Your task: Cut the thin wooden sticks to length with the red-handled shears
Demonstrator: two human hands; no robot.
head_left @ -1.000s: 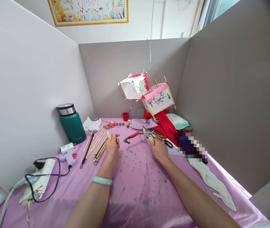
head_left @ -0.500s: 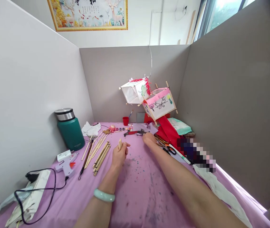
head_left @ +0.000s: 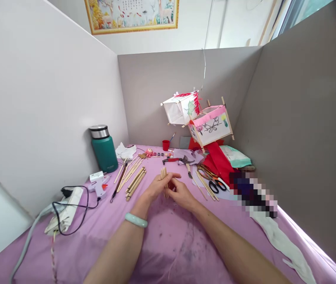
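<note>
My left hand [head_left: 157, 187] is closed around a small upright bundle of pale wooden sticks [head_left: 163, 172] above the middle of the table. From the right, my right hand [head_left: 182, 194] meets it, its fingers bent against the lower part of the same bundle. How firmly the right fingers grip is partly hidden. To the left lie several thicker bamboo sticks [head_left: 135, 184] in a row. Beyond my hands are red-handled pruning shears [head_left: 174, 160]. On the right rest black-handled scissors [head_left: 217, 185] and a few loose thin sticks [head_left: 206, 184].
A green bottle [head_left: 104, 152], a glue gun [head_left: 99, 187] and a power strip [head_left: 67, 213] with a looping cable stand left. Two paper lanterns [head_left: 211, 124] hang at the back. Red cloth [head_left: 219, 163] and a white strip [head_left: 277, 238] lie right. Grey partitions [head_left: 156, 79] enclose the purple-covered table.
My right hand has come back from near the shears to the bundle in my left hand. The left hand keeps holding the sticks. The camera view has shifted left.
</note>
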